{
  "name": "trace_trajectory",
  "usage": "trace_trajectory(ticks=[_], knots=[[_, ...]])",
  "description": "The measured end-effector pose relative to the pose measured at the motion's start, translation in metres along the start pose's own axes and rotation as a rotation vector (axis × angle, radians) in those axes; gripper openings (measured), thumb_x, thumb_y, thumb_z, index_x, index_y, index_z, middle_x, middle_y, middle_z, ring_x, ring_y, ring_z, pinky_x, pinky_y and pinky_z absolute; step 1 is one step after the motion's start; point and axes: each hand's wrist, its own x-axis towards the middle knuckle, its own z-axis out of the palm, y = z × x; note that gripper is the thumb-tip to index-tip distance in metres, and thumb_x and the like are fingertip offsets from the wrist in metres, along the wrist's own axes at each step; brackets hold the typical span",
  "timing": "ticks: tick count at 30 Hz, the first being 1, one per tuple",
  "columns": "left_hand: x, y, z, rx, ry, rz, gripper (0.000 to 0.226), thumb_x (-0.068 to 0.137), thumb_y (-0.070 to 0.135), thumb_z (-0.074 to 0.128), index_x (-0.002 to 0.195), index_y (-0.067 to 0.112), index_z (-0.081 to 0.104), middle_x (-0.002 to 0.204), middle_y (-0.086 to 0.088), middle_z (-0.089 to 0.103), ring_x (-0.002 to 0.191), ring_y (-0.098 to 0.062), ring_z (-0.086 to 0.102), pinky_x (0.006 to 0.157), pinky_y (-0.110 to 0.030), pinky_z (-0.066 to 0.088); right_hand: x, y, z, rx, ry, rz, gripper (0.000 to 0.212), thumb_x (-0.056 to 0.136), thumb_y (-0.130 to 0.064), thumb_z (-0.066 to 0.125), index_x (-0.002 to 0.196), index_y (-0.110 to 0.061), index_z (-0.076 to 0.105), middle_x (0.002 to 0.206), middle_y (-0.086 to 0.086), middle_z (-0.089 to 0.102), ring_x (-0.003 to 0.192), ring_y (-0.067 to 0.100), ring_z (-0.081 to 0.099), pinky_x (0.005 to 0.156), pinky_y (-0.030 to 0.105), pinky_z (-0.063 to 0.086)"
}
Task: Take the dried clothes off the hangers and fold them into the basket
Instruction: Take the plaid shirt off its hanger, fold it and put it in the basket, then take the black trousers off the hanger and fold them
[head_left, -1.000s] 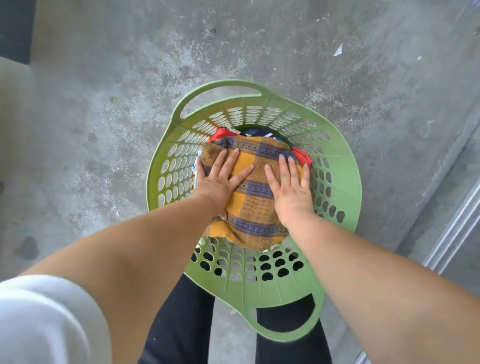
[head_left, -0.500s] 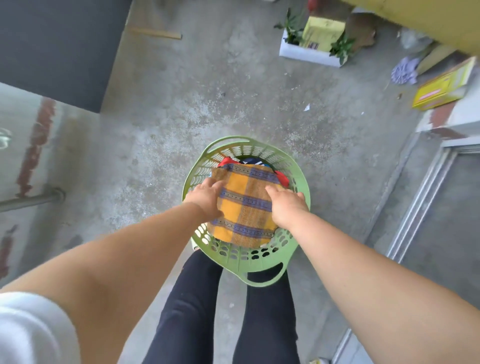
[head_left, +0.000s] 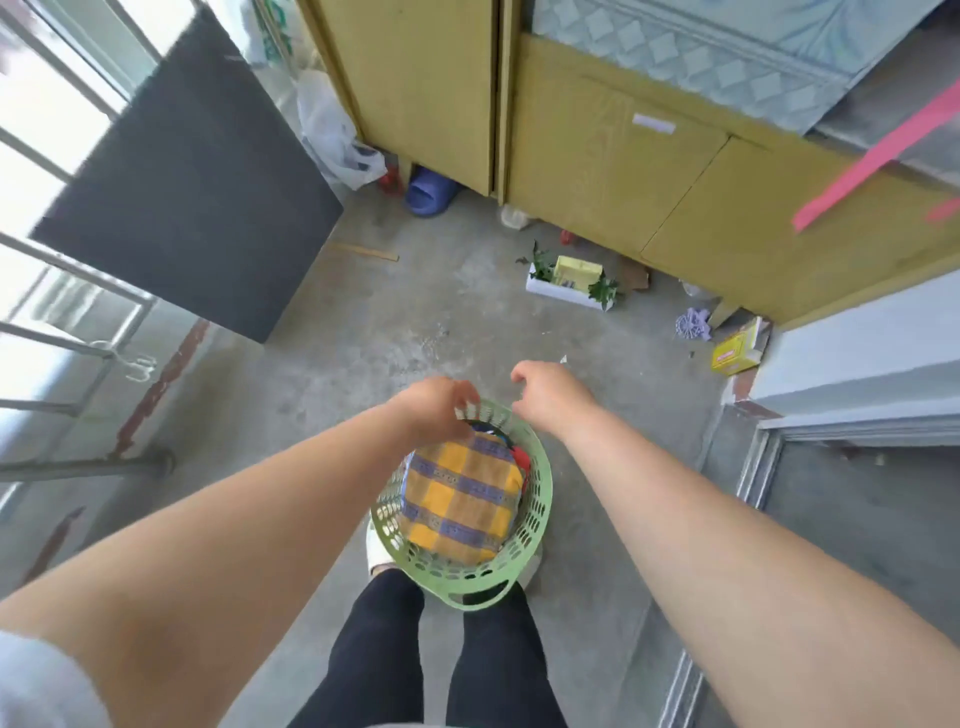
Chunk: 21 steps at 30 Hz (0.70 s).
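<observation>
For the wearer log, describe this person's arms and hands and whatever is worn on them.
Left hand and right hand are bare, no gloves; no watch or bracelet shows at either wrist. Both forearms are uncovered. A white short sleeve covers the left upper arm; the right shoulder is out of frame.

Both your arms reach forward and down, bare along their whole length, drawing closer toward the hands. Your left hand (head_left: 434, 410) hangs palm down, its fingers loosely curled and gripping nothing. Your right hand (head_left: 550, 397) is near it, a little farther out, wrist bent, fingers drooping in the same loose curl and holding nothing. The two hands do not touch. A pale sleeve (head_left: 41, 686) covers your left upper arm. Your legs (head_left: 384, 649), in dark trousers, stand below.
</observation>
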Motion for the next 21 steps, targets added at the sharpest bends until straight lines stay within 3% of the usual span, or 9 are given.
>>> trace_trajectory(ticks=[11,14,21], knots=[[-0.105,0.047,-0.095,-0.068,0.164,-0.054,0.048,0.083,0.032,0.070,0.128,0.024,0.055,0.123,0.004,0.060,0.107,-0.016,0.060,0.090,-0.025,0.043,-0.089,-0.071,-0.136,-0.066,0.047,-0.246,0.040,0.084,-0.027,0.071,0.121,-0.014,0.060,0.118,0.006,0.064,0.110,0.025,0.059,0.096,0.035,0.048],[-0.137,0.051,-0.133,-0.046,0.241,-0.061,0.048,0.083,0.032,0.070,0.128,0.025,0.055,0.123,0.004,0.060,0.106,-0.016,0.060,0.092,-0.027,0.046,-0.110,-0.099,-0.165,-0.084,0.105,-0.301,0.038,0.083,-0.026,0.071,0.118,-0.014,0.062,0.116,0.005,0.064,0.110,0.023,0.059,0.093,0.031,0.047],[-0.216,0.062,-0.228,0.025,0.499,-0.011,0.046,0.083,0.035,0.068,0.127,0.027,0.056,0.121,0.008,0.061,0.107,-0.014,0.058,0.090,-0.021,0.043,-0.163,-0.165,-0.231,-0.048,0.270,-0.388,0.038,0.082,-0.022,0.071,0.117,-0.012,0.062,0.111,0.006,0.065,0.103,0.026,0.061,0.092,0.038,0.051]])
